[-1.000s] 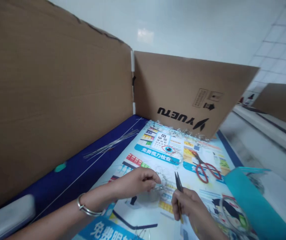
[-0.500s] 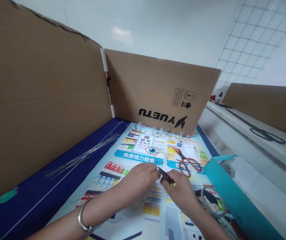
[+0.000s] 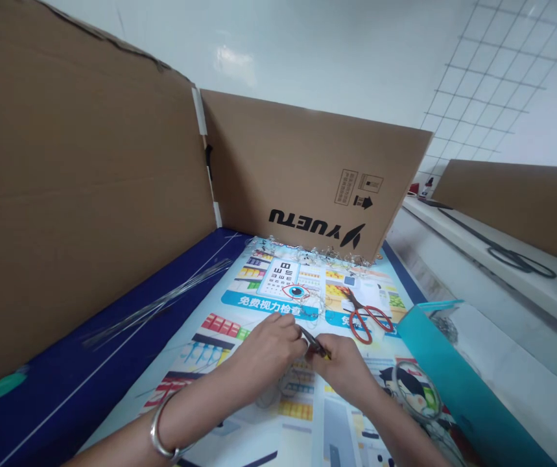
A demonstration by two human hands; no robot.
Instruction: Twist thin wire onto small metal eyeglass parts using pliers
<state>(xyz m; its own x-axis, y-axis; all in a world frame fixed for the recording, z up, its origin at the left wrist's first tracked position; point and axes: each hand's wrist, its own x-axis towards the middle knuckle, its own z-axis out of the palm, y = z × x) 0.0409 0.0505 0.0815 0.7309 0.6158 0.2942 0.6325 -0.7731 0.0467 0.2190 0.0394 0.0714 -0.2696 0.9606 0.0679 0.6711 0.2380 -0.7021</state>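
My left hand [image 3: 268, 353] and my right hand [image 3: 341, 370] meet over a printed poster mat [image 3: 268, 299]. The right hand is shut on small black-bladed snips [image 3: 313, 342] with a yellow handle, and their tips reach the left fingertips. The left fingers are pinched together, but anything thin between them is too small to make out. A tangle of thin wire loops [image 3: 281, 383] lies under the hands, partly hidden by them. Red-handled scissors [image 3: 366, 318] lie beyond my right hand.
Cardboard walls [image 3: 88, 181] rise along the left and far sides. A bundle of straight wires [image 3: 161, 305] lies on dark blue cloth. Small wire rings [image 3: 307, 251] line the mat's far edge. A teal folder [image 3: 453, 383] stands right, beside a wire ring [image 3: 414, 389].
My hands have moved together from being apart. The snips have turned from pointing upward to pointing left, toward my left fingers. The view has shifted slightly.
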